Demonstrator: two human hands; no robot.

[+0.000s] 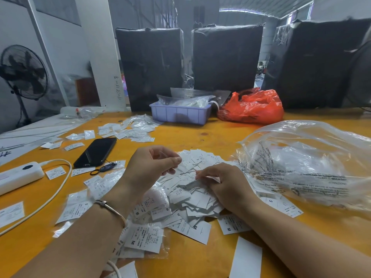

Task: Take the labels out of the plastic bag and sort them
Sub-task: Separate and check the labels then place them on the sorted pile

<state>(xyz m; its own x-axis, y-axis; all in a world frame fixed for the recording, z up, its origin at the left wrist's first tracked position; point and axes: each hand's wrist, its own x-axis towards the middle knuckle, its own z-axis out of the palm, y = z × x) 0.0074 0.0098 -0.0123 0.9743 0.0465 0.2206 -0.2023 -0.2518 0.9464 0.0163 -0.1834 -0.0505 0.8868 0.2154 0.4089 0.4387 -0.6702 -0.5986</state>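
Observation:
A heap of small white labels [192, 199] marked S and M lies on the yellow table [200, 135] in front of me. My left hand [152, 167] hovers over the heap's far left, thumb and fingers pinching a few labels. My right hand [222, 183] rests on the heap's right side, its fingertips pinching a label at the top. A large clear plastic bag [307, 159] with printed warnings lies crumpled to the right, touching the heap. Small clear packets of labels [144, 237] lie at the heap's near edge.
A black phone [96, 152] and a white power strip [19, 176] with its cable lie to the left. More label packets [130, 130] are scattered behind. A lilac tray [180, 113], a red bag [253, 107] and black wrapped bales [226, 57] stand at the back.

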